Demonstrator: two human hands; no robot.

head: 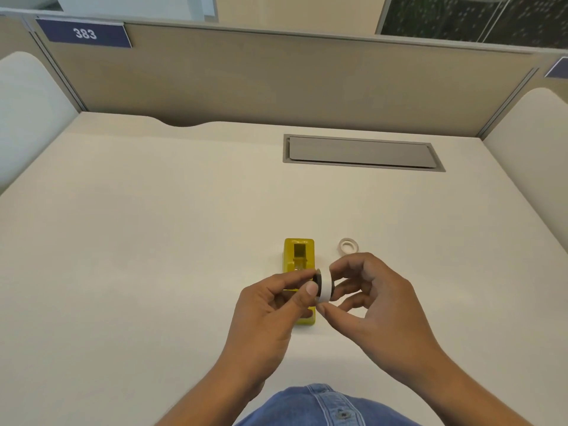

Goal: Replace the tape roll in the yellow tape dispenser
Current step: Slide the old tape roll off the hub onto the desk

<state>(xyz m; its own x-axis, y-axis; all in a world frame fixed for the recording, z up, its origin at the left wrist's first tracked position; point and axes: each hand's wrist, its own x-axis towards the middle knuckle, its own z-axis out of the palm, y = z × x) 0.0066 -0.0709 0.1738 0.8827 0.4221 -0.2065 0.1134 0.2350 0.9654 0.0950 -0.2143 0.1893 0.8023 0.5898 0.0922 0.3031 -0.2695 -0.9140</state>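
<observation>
The yellow tape dispenser (299,253) lies on the desk, its near half hidden under my hands. Just above it I hold a white tape roll (325,285) with a black hub on its left face. My right hand (368,299) pinches the roll from the right and below. My left hand (270,305) grips the black hub side with thumb and fingertips. A second small, pale tape roll (349,245) lies flat on the desk to the right of the dispenser, just beyond my right hand.
The cream desk (153,256) has a grey cable hatch (359,152) at the back right. Beige partition walls (276,78) close the back and sides. A blue denim shirt (322,407) shows at the bottom edge.
</observation>
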